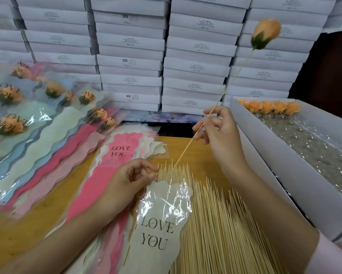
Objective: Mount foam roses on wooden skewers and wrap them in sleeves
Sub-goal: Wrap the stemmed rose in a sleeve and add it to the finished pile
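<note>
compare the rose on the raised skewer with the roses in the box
The raised rose is mounted on a skewer pinched by the right hand; the boxed roses show no skewers. The raised rose is alone in air; the boxed roses sit in a row in the white box. Both are peach.

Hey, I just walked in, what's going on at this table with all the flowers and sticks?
A person is making wrapped roses. The right hand pinches a skewer with an orange foam rose already mounted on top, its lower tip angled down toward a cream sleeve. The left hand pinches that sleeve's top edge over the skewer pile. Finished wrapped roses lie at left.
</note>
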Demonstrator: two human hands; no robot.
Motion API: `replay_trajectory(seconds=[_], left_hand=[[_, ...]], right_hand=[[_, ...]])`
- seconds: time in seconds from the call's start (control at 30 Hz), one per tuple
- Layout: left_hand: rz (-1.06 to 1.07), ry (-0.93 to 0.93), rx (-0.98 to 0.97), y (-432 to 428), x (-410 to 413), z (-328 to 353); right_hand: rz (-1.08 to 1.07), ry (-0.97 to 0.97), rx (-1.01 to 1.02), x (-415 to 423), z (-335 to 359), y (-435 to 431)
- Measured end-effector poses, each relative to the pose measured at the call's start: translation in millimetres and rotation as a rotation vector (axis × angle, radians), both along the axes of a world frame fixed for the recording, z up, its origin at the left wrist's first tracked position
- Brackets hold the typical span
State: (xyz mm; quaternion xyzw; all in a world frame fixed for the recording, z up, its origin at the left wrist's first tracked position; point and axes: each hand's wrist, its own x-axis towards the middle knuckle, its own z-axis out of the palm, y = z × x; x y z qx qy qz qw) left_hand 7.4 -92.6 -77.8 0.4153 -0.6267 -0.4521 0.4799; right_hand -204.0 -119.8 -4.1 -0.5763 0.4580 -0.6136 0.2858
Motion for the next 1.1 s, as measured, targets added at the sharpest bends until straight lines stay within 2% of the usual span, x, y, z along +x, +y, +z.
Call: replay_trajectory(seconds=[0.13,0.37,0.53,0.87,1.1], left_hand=[[-0.011,-0.004,0.000,1.4,-0.8,0.4],[0.005,-0.003,-0.016,3.3,-2.2,2.1],[0.003,-0.002,-0.019,4.0,-2.7,3.0],[0.039,0.001,-0.028,3.8,-2.1,3.2],[0.029,0.044,0.010,4.7,-0.8,4.1]], right_hand=[[0.042,0.005,0.054,-0.5,-8.1,-2.1],[0.090,-0.140,0.203,0.0,-18.4,-8.0],[0.086,-0.197,0.215,-3.3,-19.7,-11.0],[0.122,-0.138,0.267,-0.3,-24.0,-9.3],[0.250,-0.039,0.353,6.9,-31.1,-4.8]])
